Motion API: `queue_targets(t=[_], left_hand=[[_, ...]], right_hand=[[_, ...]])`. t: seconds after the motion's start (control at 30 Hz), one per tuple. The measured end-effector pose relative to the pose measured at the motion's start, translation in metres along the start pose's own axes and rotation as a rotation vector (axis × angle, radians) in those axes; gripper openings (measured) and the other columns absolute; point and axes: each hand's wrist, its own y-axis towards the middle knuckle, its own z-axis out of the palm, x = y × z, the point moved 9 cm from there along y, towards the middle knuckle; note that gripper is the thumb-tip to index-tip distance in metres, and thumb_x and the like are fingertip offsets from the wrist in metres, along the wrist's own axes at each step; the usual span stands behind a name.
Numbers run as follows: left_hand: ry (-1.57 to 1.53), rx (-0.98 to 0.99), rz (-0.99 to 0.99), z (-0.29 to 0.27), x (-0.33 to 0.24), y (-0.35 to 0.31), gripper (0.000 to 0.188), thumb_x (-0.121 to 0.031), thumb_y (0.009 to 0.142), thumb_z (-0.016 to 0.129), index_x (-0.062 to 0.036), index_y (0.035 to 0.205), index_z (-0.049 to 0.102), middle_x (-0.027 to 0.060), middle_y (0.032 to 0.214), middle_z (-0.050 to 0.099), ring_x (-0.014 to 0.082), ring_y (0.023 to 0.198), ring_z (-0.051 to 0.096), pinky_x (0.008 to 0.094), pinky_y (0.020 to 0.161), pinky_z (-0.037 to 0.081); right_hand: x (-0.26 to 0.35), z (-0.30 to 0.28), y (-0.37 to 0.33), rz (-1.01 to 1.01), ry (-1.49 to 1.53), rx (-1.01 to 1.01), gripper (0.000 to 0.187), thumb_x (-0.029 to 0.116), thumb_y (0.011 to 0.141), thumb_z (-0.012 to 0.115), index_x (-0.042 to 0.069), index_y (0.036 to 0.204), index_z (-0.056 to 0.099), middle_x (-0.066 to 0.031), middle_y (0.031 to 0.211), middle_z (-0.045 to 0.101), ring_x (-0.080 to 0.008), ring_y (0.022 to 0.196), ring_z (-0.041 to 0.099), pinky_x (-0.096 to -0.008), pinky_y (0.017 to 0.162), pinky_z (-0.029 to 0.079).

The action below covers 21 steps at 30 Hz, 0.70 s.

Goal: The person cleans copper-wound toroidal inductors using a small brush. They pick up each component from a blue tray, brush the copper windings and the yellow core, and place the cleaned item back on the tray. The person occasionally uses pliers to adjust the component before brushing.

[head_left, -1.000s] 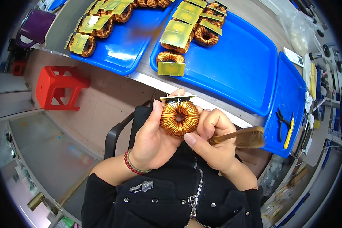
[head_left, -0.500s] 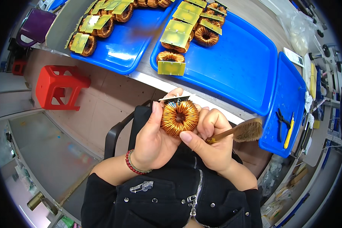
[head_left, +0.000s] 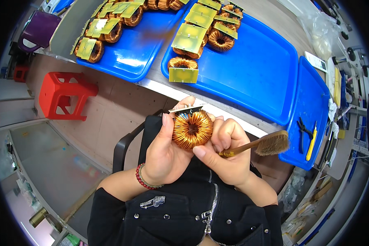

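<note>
A copper-wound toroidal coil [head_left: 183, 138] is held up in front of my chest, its round face and centre hole turned up toward me. A small board [head_left: 186, 109] with pins sits edge-on at the coil's far side. My left hand [head_left: 160, 156] is closed around the coil's left side, its fingers partly hidden behind it. My right hand [head_left: 231, 162] grips the coil's lower right edge, with the thumb tip against the windings. Across that same hand lies a wooden-handled brush [head_left: 273, 143], its bristles pointing right, away from the coil.
Beyond my hands, blue trays [head_left: 250, 78] on the table hold several coils with yellow-green boards [head_left: 183, 75]. At the right, a smaller blue tray [head_left: 289, 141] holds pliers [head_left: 302, 133] and a yellow-handled cutter [head_left: 311, 145]. A red stool [head_left: 65, 88] stands on the floor at left.
The coil has shifted very slightly left and its board has tilted a little. The brush head has swung a short way right and down. Both hands keep their grip.
</note>
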Motion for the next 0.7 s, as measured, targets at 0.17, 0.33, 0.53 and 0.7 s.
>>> queue_targets(t=[0.17,0.33,0.53,0.7], left_hand=[[-0.006,-0.036,-0.014,-0.0008,0.0004,-0.0001,0.054,-0.045,0.095,0.02,-0.0093,0.135,0.021,0.0122,0.123,0.042,0.0221,0.116,0.043,0.0383,0.099,0.033],[0.019,-0.032,0.009,-0.0041,0.001,-0.0016,0.053,-0.046,0.095,0.018,-0.0127,0.135,0.025,0.0169,0.123,0.042,0.0268,0.117,0.042,0.0407,0.1,0.033],[-0.037,-0.032,-0.02,-0.0056,0.0032,-0.0006,0.054,-0.046,0.095,0.017,-0.0126,0.136,0.024,0.017,0.123,0.042,0.0269,0.119,0.04,0.0409,0.102,0.031],[-0.021,0.006,0.016,-0.0028,0.0015,-0.002,0.053,-0.045,0.095,0.016,-0.0124,0.136,0.023,0.0171,0.124,0.042,0.0269,0.119,0.04,0.041,0.102,0.03]], right_hand=[[0.001,0.0014,-0.0008,0.026,0.027,0.001,0.038,-0.009,0.074,0.062,0.012,0.074,0.031,0.0018,0.071,0.036,-0.0071,0.063,0.031,-0.0204,0.058,0.032],[0.0052,0.0001,0.001,-0.056,-0.016,0.003,0.036,-0.008,0.076,0.062,0.011,0.074,0.031,-0.0002,0.076,0.035,-0.0066,0.065,0.032,-0.0195,0.058,0.032],[0.0014,0.0013,-0.0012,-0.031,0.129,0.023,0.036,-0.009,0.076,0.061,0.011,0.075,0.03,-0.0004,0.077,0.034,-0.0058,0.062,0.033,-0.0192,0.058,0.031],[0.0027,0.0013,-0.002,-0.032,0.028,0.008,0.036,-0.01,0.076,0.06,0.011,0.076,0.03,-0.0001,0.077,0.034,-0.0059,0.061,0.032,-0.0194,0.058,0.031]])
